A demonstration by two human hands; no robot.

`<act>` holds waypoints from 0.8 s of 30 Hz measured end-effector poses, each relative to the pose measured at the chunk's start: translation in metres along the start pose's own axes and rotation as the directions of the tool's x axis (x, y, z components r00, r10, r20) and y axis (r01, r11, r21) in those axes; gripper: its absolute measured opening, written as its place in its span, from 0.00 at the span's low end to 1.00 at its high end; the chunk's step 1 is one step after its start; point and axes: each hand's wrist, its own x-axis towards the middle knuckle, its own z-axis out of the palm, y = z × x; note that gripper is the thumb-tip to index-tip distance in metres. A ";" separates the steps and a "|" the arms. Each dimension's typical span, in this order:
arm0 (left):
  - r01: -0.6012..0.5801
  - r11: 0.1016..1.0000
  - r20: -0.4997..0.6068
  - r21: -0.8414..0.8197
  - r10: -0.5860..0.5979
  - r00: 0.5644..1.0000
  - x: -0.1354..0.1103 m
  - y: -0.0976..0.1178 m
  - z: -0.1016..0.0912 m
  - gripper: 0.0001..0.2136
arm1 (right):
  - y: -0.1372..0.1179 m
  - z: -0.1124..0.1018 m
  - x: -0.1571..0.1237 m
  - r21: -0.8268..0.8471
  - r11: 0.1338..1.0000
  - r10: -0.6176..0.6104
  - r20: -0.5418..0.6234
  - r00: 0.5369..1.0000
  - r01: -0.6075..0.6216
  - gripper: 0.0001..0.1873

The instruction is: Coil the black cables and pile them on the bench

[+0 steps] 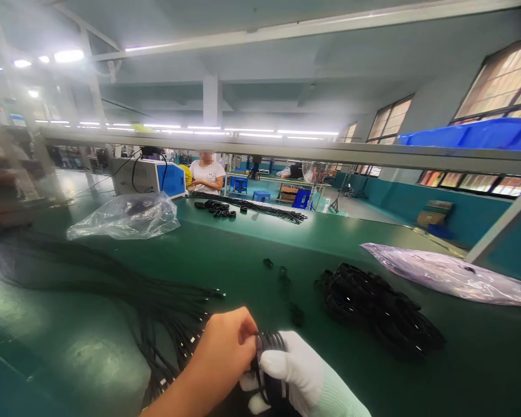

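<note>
My right hand (301, 368), in a white glove, is closed around a coil of black cable (271, 341) at the bottom middle. My bare left hand (228, 341) pinches at the coil's left side, its fingertips against the loops. What exactly those fingertips grip is partly hidden. Left of my hands, a bundle of loose black cables (143, 289) with small pale ends lies along the green table (226, 255). To the right rests a heap of coiled black cables (373, 301).
A clear plastic bag (130, 217) and a blue-and-white machine (151, 176) stand at the back left. More black cables (260, 207) lie farther back. Another plastic bag (451, 275) is on the right, below a shelf with a blue bin (473, 134). A person (206, 174) is beyond the table.
</note>
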 end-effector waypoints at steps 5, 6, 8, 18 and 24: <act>0.143 0.979 0.077 -0.142 -0.133 0.988 -0.001 -0.001 0.008 0.12 | 0.005 0.002 0.001 -0.029 1.000 0.009 -0.003 1.000 -0.009 0.19; 0.159 0.980 0.074 -0.123 -0.151 0.986 -0.001 0.000 0.010 0.11 | 0.007 0.002 0.001 -0.036 0.999 0.019 0.001 1.000 -0.019 0.19; 0.170 0.984 0.064 -0.057 -0.166 0.984 0.000 0.000 0.013 0.10 | 0.010 0.001 0.001 -0.040 0.999 0.029 0.018 0.999 -0.028 0.20; 0.108 0.994 0.022 0.018 -0.108 0.994 0.002 -0.004 0.012 0.02 | 0.023 -0.013 0.008 -0.128 0.982 0.137 -0.034 0.990 -0.141 0.10; 0.006 1.000 0.220 0.016 -0.009 0.975 0.031 -0.010 0.000 0.06 | 0.004 -0.026 -0.006 0.042 0.996 0.090 -0.174 0.981 -0.084 0.21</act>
